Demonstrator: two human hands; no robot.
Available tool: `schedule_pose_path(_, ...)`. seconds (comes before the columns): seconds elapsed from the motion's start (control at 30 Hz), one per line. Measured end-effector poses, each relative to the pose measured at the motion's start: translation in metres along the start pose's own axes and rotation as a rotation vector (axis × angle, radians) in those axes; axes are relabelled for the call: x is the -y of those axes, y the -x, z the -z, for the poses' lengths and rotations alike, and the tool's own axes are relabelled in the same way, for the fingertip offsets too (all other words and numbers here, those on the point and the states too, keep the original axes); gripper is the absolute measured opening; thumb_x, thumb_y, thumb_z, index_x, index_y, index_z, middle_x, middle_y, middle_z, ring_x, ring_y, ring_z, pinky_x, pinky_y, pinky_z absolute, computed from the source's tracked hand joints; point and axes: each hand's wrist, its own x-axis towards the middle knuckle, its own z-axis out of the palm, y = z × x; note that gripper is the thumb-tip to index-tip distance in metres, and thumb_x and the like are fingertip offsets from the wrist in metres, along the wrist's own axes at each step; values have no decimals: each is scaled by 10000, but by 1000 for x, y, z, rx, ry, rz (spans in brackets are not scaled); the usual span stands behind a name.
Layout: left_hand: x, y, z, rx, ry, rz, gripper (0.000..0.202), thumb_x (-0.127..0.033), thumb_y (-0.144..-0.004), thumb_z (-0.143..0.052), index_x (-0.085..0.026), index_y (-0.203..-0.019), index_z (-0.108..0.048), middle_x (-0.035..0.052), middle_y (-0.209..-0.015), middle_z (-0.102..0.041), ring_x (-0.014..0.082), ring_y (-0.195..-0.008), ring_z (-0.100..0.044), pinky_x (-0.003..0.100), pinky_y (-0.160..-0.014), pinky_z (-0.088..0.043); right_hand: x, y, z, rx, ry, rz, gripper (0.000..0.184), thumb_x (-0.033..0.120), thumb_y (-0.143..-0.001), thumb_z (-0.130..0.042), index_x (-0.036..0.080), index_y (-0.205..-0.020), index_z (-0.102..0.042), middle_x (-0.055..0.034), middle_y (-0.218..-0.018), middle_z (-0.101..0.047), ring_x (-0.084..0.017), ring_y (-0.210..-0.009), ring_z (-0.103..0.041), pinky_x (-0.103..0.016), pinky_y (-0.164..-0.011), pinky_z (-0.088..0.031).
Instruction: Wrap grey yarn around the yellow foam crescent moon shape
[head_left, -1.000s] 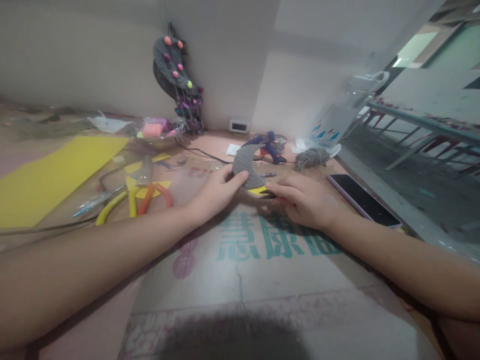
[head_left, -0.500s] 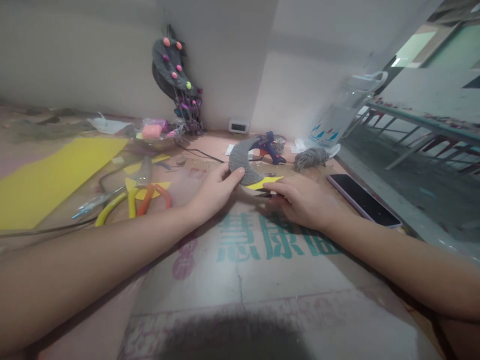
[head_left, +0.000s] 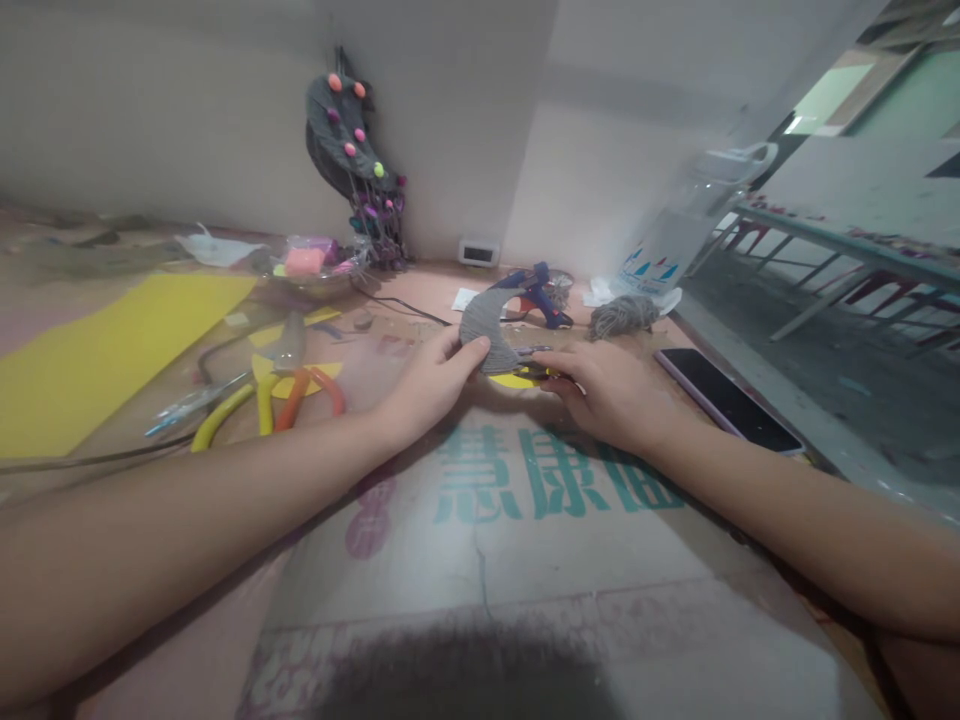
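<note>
My left hand (head_left: 442,375) is closed, thumb on top, round the outer edge of a crescent moon shape (head_left: 486,330) wrapped in grey yarn. A piece of yellow paper (head_left: 514,381) shows under the crescent's lower tip. At that tip my right hand (head_left: 600,385) is closed on what look like small scissors (head_left: 536,370), their blades beside the paper's edge. The fingers cover most of the handles. Both hands are just above a printed cardboard sheet (head_left: 480,560).
Pliers with yellow and orange handles (head_left: 292,400) and a large yellow sheet (head_left: 112,360) lie left. Behind are a blue glue gun (head_left: 541,295), grey yarn (head_left: 622,316) and a bottle (head_left: 675,220). A phone (head_left: 727,400) lies right. A decorated crescent (head_left: 337,130) hangs against the wall.
The scissors have shifted up against the crescent's lower tip. The yellow paper now shows lower and less of it sticks out to the right. My left hand keeps its hold.
</note>
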Motion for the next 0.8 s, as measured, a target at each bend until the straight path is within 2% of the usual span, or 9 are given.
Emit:
schedule_pose_path(0.1,3,-1,0,19,2,-22,243,-337,-883,-534,-169,-1005,-660,37,-1028,-709,186,-960,-603,276,-864,-458,0,0,0,6,-7,19,260,210,-923,-514,162,-1117,-681,-114,-1006,-745,-248,-896,-689,-368,-762,-518)
schedule_pose_path(0.43,1,0,-1,33,-12,-17,234,-342,-870,-540,-160,-960,-656,51,-1032,-712,206,-1010,-613,292,-889,-466,-2,0,-1,23,-42,74,285,177,-923,-497,183,-1143,-678,-100,-975,-735,-224,-868,-673,-348,-753,-503)
schedule_pose_path(0.67,2,0,0,49,-27,-2,272,-343,-874,-538,-142,-1007,-664,69,-1077,-715,213,-1015,-627,301,-890,-473,-2,-1,1,103,-43,82,293,173,-942,-472,173,-1161,-666,-92,-979,-734,-210,-872,-654,-330,-747,-475)
schedule_pose_path(0.8,3,0,0,56,-27,-14,286,-336,-884,-533,-139,-1044,-666,80,-1134,-710,216,-1049,-625,310,-923,-467,-2,0,0,107,-52,82,282,176,-944,-475,164,-1137,-680,-102,-968,-733,-209,-855,-655,-330,-741,-472)
